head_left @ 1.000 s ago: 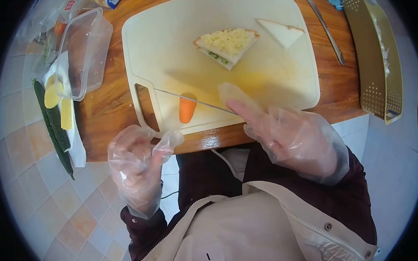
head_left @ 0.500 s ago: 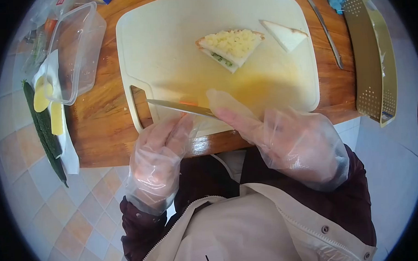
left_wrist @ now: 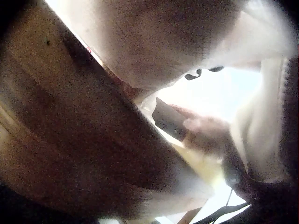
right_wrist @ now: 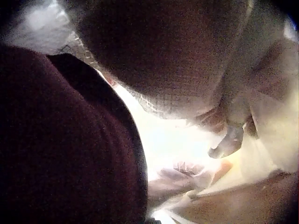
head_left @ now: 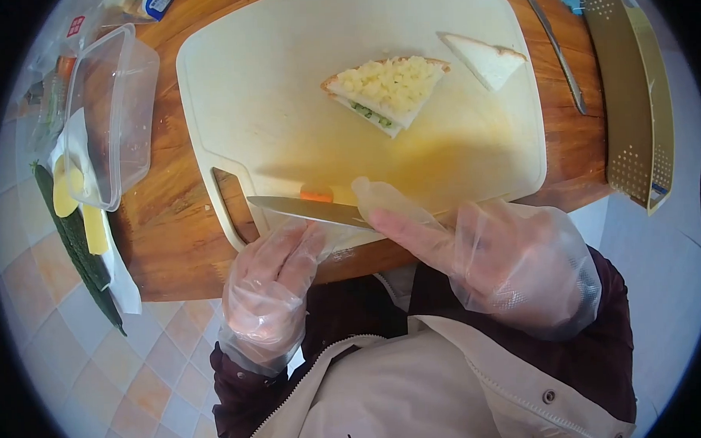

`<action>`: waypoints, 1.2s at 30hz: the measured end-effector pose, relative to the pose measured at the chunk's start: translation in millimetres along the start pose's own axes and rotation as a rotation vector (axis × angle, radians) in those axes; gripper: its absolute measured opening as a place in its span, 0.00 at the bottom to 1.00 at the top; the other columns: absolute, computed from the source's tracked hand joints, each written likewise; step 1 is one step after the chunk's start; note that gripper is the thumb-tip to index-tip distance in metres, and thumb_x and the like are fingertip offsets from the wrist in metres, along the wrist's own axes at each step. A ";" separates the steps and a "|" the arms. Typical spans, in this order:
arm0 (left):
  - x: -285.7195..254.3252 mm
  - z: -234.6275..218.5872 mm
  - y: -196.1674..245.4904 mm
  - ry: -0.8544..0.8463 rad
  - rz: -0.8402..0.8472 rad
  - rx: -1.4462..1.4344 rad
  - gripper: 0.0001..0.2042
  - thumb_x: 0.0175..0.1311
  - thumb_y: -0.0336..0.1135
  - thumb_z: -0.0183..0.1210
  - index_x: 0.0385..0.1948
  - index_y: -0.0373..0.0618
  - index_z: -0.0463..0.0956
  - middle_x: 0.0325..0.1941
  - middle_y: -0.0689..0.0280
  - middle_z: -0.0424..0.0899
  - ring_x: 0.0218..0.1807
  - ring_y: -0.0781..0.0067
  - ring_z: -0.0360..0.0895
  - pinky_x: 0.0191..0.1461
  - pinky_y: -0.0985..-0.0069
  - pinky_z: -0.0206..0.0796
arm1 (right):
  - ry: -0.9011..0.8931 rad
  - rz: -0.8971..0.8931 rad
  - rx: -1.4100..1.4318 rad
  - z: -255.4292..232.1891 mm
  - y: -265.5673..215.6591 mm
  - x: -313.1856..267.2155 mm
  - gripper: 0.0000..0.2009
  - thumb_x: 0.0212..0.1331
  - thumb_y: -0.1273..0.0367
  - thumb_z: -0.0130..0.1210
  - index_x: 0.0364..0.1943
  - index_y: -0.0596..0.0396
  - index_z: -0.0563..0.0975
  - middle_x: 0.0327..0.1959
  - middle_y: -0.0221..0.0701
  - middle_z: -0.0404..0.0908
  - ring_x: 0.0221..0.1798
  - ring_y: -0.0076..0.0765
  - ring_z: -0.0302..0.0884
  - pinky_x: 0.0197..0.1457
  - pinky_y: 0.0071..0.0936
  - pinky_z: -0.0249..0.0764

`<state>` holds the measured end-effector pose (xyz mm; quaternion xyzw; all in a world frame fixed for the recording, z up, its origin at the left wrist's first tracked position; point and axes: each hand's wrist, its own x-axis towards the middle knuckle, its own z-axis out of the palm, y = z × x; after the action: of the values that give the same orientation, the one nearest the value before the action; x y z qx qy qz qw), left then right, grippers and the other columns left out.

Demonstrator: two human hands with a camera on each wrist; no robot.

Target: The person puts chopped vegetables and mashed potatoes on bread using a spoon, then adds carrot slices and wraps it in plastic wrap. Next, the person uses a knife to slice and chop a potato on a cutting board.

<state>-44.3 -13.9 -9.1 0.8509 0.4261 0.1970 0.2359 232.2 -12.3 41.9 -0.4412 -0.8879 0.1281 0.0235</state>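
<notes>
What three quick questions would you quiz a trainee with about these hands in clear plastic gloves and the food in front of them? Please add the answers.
1. Which hand holds the long, shiny metal knife?
2. True or false: the orange carrot piece lies on the cream-coloured cutting board.
3. In the head view, which lies farther right: the plain white bread triangle or the triangular sandwich topped with yellow crumbs?

Key:
1. The right hand.
2. True.
3. The plain white bread triangle.
</notes>
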 end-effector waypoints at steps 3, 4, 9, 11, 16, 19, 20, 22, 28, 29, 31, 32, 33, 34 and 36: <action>1.9 1.1 -1.1 0.027 -0.001 -0.033 0.11 0.66 0.19 0.63 0.48 0.34 0.84 0.45 0.52 0.87 0.41 0.54 0.86 0.44 0.66 0.77 | -0.033 0.038 0.062 -2.9 -2.2 0.2 0.43 0.40 0.78 0.63 0.71 0.38 0.79 0.27 0.26 0.76 0.21 0.26 0.73 0.22 0.25 0.79; -1.5 1.8 -3.2 0.024 0.002 -0.032 0.11 0.66 0.19 0.63 0.48 0.34 0.84 0.45 0.52 0.87 0.41 0.54 0.86 0.44 0.66 0.77 | -0.047 0.034 0.038 -3.9 -2.6 0.7 0.43 0.40 0.78 0.63 0.72 0.38 0.78 0.27 0.27 0.76 0.21 0.26 0.73 0.21 0.25 0.78; -15.1 1.1 -12.1 -0.128 -0.077 -0.021 0.15 0.71 0.32 0.64 0.51 0.26 0.82 0.47 0.52 0.86 0.46 0.63 0.85 0.51 0.70 0.77 | -0.014 0.029 0.034 2.7 2.0 -2.5 0.42 0.44 0.77 0.64 0.73 0.36 0.77 0.26 0.26 0.75 0.20 0.24 0.69 0.19 0.24 0.74; -18.4 3.3 -13.4 -0.124 -0.118 -0.078 0.17 0.71 0.34 0.65 0.51 0.25 0.81 0.47 0.53 0.86 0.47 0.64 0.85 0.53 0.71 0.77 | -0.176 -0.084 -0.152 -5.5 3.4 -2.7 0.39 0.58 0.71 0.56 0.80 0.48 0.65 0.21 0.23 0.64 0.23 0.21 0.66 0.22 0.20 0.67; -12.2 7.7 -7.5 -0.073 -0.329 -0.388 0.16 0.71 0.31 0.65 0.50 0.24 0.81 0.46 0.53 0.86 0.47 0.64 0.85 0.53 0.72 0.77 | -0.126 0.037 -0.024 -7.6 -1.1 -2.7 0.41 0.48 0.76 0.64 0.73 0.33 0.76 0.28 0.25 0.76 0.18 0.21 0.67 0.18 0.22 0.70; -7.2 6.6 -5.9 -0.006 -0.407 -0.541 0.11 0.69 0.25 0.66 0.47 0.26 0.82 0.44 0.54 0.86 0.44 0.66 0.85 0.50 0.73 0.78 | -0.116 0.026 -0.042 -2.6 -1.0 -3.8 0.41 0.48 0.76 0.65 0.74 0.33 0.75 0.29 0.25 0.77 0.17 0.21 0.67 0.18 0.22 0.69; -4.5 3.1 -7.3 -0.036 -0.255 -0.362 0.09 0.67 0.22 0.67 0.45 0.28 0.82 0.43 0.54 0.87 0.42 0.66 0.86 0.48 0.73 0.78 | -0.095 0.014 -0.063 2.0 -0.4 -5.4 0.41 0.48 0.76 0.65 0.74 0.35 0.75 0.29 0.25 0.77 0.17 0.21 0.67 0.18 0.22 0.69; -2.9 3.0 -7.3 -0.066 -0.103 -0.184 0.07 0.66 0.20 0.68 0.43 0.30 0.83 0.41 0.55 0.87 0.40 0.65 0.86 0.45 0.73 0.79 | -0.053 -0.014 -0.109 9.4 1.6 -6.9 0.42 0.47 0.76 0.65 0.75 0.37 0.75 0.29 0.26 0.77 0.18 0.21 0.67 0.18 0.22 0.70; -0.3 8.2 -4.2 0.067 -0.117 -0.184 0.10 0.60 0.14 0.69 0.40 0.37 0.83 0.39 0.55 0.87 0.35 0.61 0.86 0.38 0.72 0.78 | -0.186 -0.286 -0.506 -0.5 6.8 5.6 0.35 0.67 0.67 0.51 0.80 0.57 0.63 0.18 0.20 0.57 0.19 0.18 0.58 0.23 0.18 0.63; -4.8 10.7 -8.0 0.097 -0.084 -0.192 0.11 0.59 0.13 0.70 0.41 0.37 0.83 0.39 0.55 0.87 0.35 0.61 0.86 0.37 0.72 0.78 | -0.175 -0.170 -0.308 1.6 2.7 5.4 0.35 0.67 0.67 0.51 0.80 0.55 0.63 0.18 0.20 0.57 0.19 0.18 0.59 0.21 0.19 0.63; -6.6 12.0 -9.4 0.129 -0.052 -0.201 0.12 0.57 0.13 0.70 0.41 0.37 0.83 0.39 0.55 0.87 0.35 0.60 0.86 0.36 0.72 0.78 | -0.157 -0.021 -0.159 5.4 -6.7 7.4 0.37 0.60 0.70 0.56 0.79 0.42 0.68 0.21 0.22 0.59 0.19 0.21 0.61 0.19 0.22 0.65; -5.2 11.6 -7.6 0.119 -0.056 -0.171 0.13 0.57 0.13 0.70 0.42 0.37 0.83 0.40 0.55 0.87 0.36 0.59 0.86 0.37 0.71 0.78 | -0.164 -0.002 -0.185 7.9 -7.5 7.6 0.38 0.56 0.71 0.59 0.78 0.37 0.70 0.23 0.22 0.60 0.19 0.22 0.62 0.18 0.23 0.66; -3.7 10.7 -5.6 0.109 -0.062 -0.141 0.14 0.57 0.13 0.71 0.43 0.37 0.83 0.40 0.55 0.87 0.36 0.59 0.86 0.38 0.70 0.79 | -0.172 0.017 -0.211 10.5 -8.4 7.7 0.41 0.53 0.73 0.61 0.77 0.32 0.72 0.24 0.23 0.61 0.19 0.23 0.63 0.18 0.24 0.66; -0.5 8.6 -3.8 0.111 -0.064 -0.141 0.14 0.57 0.13 0.71 0.43 0.37 0.83 0.40 0.55 0.87 0.36 0.59 0.86 0.38 0.70 0.79 | -0.156 0.010 -0.182 13.8 -5.9 6.2 0.40 0.54 0.72 0.61 0.77 0.29 0.72 0.24 0.22 0.59 0.19 0.23 0.60 0.17 0.25 0.65; 5.6 3.9 -0.8 0.042 -0.019 -0.046 0.12 0.64 0.17 0.69 0.47 0.34 0.83 0.43 0.54 0.87 0.41 0.60 0.87 0.46 0.68 0.81 | -0.136 0.003 -0.152 15.0 -2.8 2.7 0.39 0.55 0.71 0.60 0.77 0.27 0.72 0.23 0.22 0.57 0.18 0.23 0.58 0.17 0.26 0.64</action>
<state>-39.5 -9.8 -12.0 0.8368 0.4342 0.2227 0.2483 226.1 -15.0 27.9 -0.4335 -0.8938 0.0900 -0.0706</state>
